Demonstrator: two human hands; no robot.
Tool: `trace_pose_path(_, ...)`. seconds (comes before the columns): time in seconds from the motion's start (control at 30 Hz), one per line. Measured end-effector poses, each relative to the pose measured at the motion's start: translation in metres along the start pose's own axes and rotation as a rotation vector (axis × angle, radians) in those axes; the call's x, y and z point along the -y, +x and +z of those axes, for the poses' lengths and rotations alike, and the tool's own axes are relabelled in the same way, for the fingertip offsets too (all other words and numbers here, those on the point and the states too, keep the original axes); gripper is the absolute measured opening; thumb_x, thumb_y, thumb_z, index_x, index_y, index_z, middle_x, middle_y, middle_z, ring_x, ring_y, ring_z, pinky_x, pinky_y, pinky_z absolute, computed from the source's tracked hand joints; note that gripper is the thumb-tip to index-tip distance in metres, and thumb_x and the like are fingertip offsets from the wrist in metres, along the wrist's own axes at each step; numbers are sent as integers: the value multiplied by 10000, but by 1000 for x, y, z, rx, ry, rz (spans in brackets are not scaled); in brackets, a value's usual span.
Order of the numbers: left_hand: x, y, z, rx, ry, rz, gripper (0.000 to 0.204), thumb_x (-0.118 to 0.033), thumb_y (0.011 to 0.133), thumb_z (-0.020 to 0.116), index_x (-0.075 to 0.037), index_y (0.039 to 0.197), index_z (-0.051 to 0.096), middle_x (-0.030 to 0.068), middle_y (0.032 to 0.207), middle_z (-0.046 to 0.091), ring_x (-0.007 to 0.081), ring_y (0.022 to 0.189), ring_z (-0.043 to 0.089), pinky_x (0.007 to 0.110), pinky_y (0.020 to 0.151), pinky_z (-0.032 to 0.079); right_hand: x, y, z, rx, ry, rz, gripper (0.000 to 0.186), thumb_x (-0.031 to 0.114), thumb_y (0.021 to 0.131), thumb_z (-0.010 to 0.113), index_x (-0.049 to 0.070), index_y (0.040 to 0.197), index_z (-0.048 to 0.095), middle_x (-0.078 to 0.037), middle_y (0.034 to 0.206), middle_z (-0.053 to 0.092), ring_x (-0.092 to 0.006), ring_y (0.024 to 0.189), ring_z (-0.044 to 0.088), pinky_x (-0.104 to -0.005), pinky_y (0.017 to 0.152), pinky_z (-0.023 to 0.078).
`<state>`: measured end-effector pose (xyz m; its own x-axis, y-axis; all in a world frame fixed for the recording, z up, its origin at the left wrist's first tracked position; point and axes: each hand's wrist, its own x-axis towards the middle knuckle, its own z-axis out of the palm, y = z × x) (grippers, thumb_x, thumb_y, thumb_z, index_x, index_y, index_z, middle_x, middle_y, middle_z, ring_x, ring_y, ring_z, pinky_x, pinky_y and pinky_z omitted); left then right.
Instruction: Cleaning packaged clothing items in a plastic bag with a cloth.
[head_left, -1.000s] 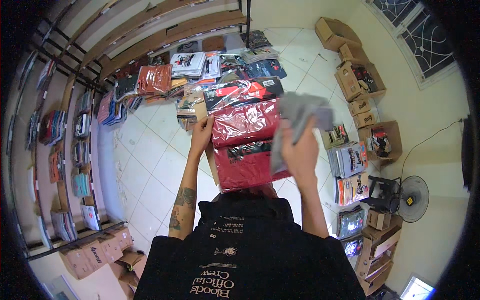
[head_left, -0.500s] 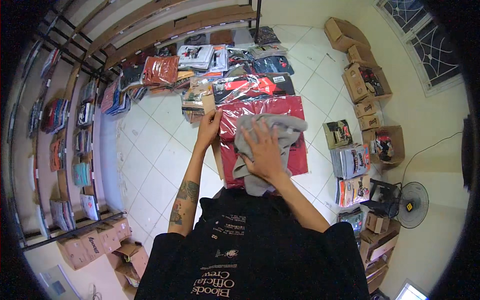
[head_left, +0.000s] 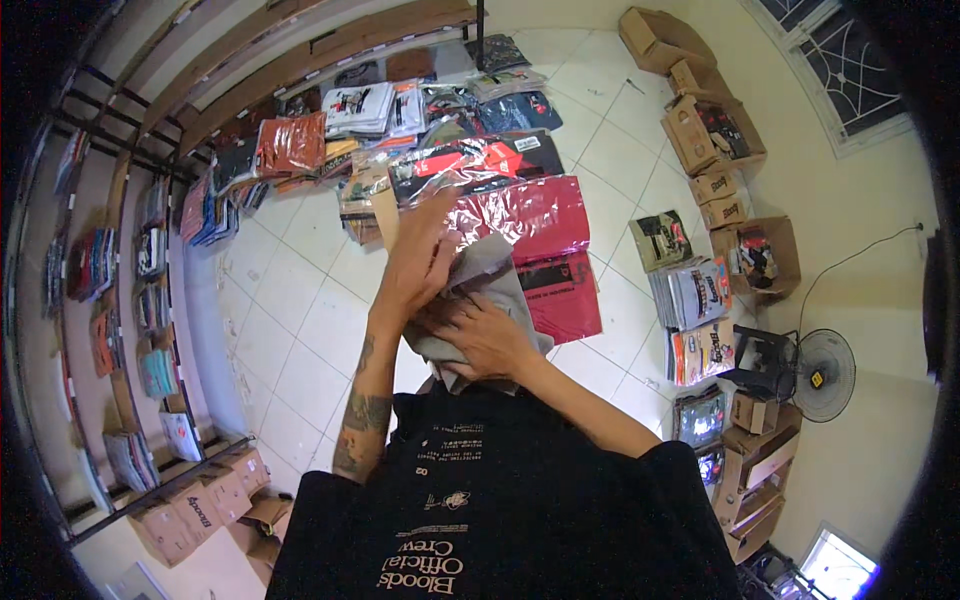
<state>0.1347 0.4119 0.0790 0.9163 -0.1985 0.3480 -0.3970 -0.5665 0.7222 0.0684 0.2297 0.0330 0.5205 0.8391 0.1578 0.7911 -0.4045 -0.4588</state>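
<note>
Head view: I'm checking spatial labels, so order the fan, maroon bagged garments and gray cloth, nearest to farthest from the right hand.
1. Gray cloth, under the right hand.
2. Maroon bagged garments, beyond the cloth.
3. Fan, at far right.

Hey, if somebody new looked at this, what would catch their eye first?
Probably the shiny red packages in the middle, with a grey cloth at their lower left. The right hand lies on that cloth; the blurred left hand is on or beside it, I can't tell which. Far right, a round fan stands out near the pale wall.
</note>
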Motion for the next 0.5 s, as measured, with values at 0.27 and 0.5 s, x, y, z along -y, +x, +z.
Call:
trace_pose_path(0.27, 37, -13, 20, 331, 191, 156, 679, -401, 917, 409, -152, 1548, 406, 123, 1644, 292, 326, 1528, 238, 515, 1252, 133, -9, -11, 1, 46, 19, 26, 755, 299, 693, 762, 202, 1411, 550, -105, 1412, 550, -298, 1329, 501, -485, 1216, 268)
trace_pose_path(0.5, 40, -15, 21, 297, 183, 205, 778, -649, 973, 288, -154, 1569, 362, 145, 1637, 293, 346, 1521, 240, 514, 1249, 136, -26, -38, -36, 6, -21, 162, 850, 171, 635, 770, 249, 1445, 522, -13, 1549, 446, -246, 1389, 464, -482, 1186, 323)
